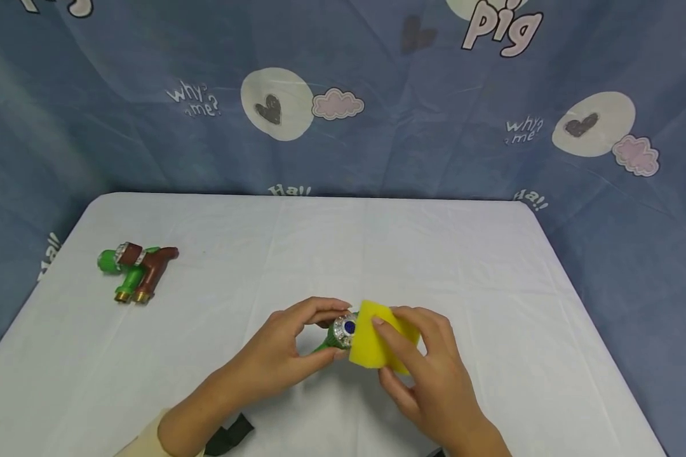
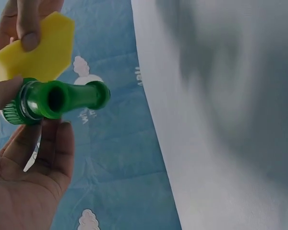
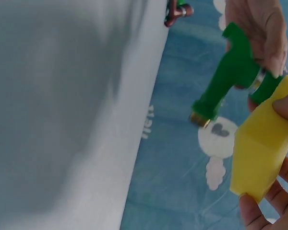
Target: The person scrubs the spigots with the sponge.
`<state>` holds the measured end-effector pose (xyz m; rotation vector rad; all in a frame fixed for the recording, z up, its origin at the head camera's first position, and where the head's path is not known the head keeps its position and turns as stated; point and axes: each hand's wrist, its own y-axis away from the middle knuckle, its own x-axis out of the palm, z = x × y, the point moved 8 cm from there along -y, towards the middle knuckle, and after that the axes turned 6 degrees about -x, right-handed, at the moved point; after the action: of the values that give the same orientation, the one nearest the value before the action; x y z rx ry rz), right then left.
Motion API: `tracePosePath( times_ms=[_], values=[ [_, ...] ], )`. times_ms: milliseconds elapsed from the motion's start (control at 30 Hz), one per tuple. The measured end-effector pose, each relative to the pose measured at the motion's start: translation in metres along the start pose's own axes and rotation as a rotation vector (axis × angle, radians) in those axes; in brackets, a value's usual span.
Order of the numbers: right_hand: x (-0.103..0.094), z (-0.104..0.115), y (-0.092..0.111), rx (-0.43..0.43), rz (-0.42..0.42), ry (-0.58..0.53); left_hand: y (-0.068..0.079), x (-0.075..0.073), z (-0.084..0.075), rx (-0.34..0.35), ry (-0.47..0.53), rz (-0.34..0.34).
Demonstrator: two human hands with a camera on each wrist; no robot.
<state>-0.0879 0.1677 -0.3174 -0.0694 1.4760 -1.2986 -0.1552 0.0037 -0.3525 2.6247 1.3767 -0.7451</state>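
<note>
Over the middle of the near table, my left hand [image 1: 271, 358] grips a green plastic tap [image 2: 77, 97] between thumb and fingers. In the right wrist view its green body [image 3: 230, 64] ends in a brass-coloured threaded tip [image 3: 200, 120]. A silver ring with a dark blue spot faces the head camera. My right hand [image 1: 437, 374] pinches a yellow sponge [image 1: 368, 336], thumb on one side and fingers on the other. The sponge lies right against the knob end of the tap and hides part of it from above.
At the table's left lie a brown tap [image 1: 157, 270] and another green tap [image 1: 108, 261], one partly over the other. White cloth [image 1: 434, 254] covers the table. Behind it hangs a blue printed curtain [image 1: 377, 158]. A black strap [image 1: 228, 437] shows by the left forearm.
</note>
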Motion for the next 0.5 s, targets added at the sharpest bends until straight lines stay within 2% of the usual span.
tracePosePath(
  times_ms=[167,300,400,500],
  values=[
    [-0.002,-0.012,0.007,0.073,0.032,0.017,-0.001,-0.003,-0.001,-0.022,0.042,0.007],
    [-0.008,-0.01,0.003,0.082,0.011,-0.037,-0.002,-0.003,-0.003,0.01,0.023,0.013],
    [-0.012,-0.001,-0.006,0.041,-0.024,-0.087,-0.002,0.0,-0.005,0.055,-0.009,0.019],
    [-0.014,0.012,-0.016,-0.042,-0.041,-0.086,-0.002,0.004,-0.006,0.08,-0.053,0.029]
  ],
)
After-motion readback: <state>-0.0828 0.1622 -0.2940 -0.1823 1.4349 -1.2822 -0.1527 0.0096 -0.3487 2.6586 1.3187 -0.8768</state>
